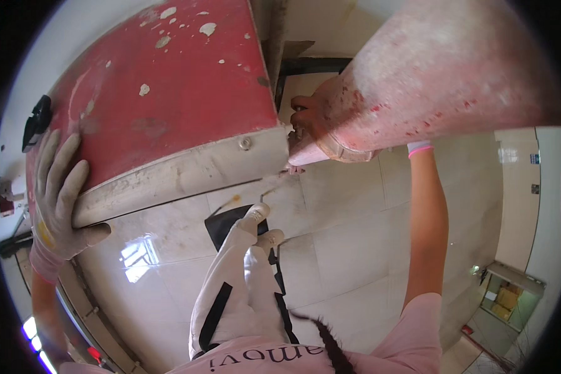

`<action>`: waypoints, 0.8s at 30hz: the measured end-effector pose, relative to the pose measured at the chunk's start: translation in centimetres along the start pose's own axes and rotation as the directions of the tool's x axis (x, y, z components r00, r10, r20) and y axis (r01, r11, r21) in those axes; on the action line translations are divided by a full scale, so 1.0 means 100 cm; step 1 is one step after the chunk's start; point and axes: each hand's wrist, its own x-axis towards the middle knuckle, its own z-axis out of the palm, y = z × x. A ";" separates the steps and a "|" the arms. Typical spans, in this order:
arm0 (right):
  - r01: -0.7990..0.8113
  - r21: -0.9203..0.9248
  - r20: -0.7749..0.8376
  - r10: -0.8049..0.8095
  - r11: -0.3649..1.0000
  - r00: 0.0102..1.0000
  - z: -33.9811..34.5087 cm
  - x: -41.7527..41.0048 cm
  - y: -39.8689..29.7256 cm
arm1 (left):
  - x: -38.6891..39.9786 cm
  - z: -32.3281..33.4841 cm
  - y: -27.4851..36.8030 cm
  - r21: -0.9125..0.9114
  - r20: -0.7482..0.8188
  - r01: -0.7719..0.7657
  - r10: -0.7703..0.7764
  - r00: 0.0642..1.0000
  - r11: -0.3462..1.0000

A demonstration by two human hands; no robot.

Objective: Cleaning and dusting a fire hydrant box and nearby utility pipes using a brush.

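Note:
My left hand (58,201), in a pale, soiled work glove with a yellow mark, lies at the left end of a worn red panel (168,93). Its fingers are apart on the red surface and its thumb is by the end of the bare metal edge strip (182,180). A large, tapered, pinkish machine part (430,84) with scuffed paint and red flecks fills the upper right. My right forearm reaches up beneath it. Only the pink-rimmed glove cuff (420,147) of my right hand shows; the fingers are hidden behind this part. A black fitting (36,124) sits beyond my left fingertips.
Below is a tiled floor (346,252) with a black pad or plate (229,226) near my shoes. A long metal rail or frame (93,304) runs at the lower left. An open-fronted box (507,297) with brown contents stands at the lower right.

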 end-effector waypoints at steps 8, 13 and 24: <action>-0.071 0.013 0.042 0.071 0.997 0.997 -0.078 -0.031 -0.076 | -0.004 -0.006 0.000 -0.166 0.080 0.013 0.001 0.997 0.986; -0.097 0.030 0.040 0.096 0.995 0.995 -0.120 -0.150 -0.091 | -0.009 -0.016 -0.001 -0.218 0.074 0.027 -0.011 0.997 0.976; -0.135 0.094 0.035 0.132 0.986 0.991 -0.133 -0.130 -0.121 | -0.009 -0.013 -0.008 -0.260 0.112 0.005 0.025 0.993 0.966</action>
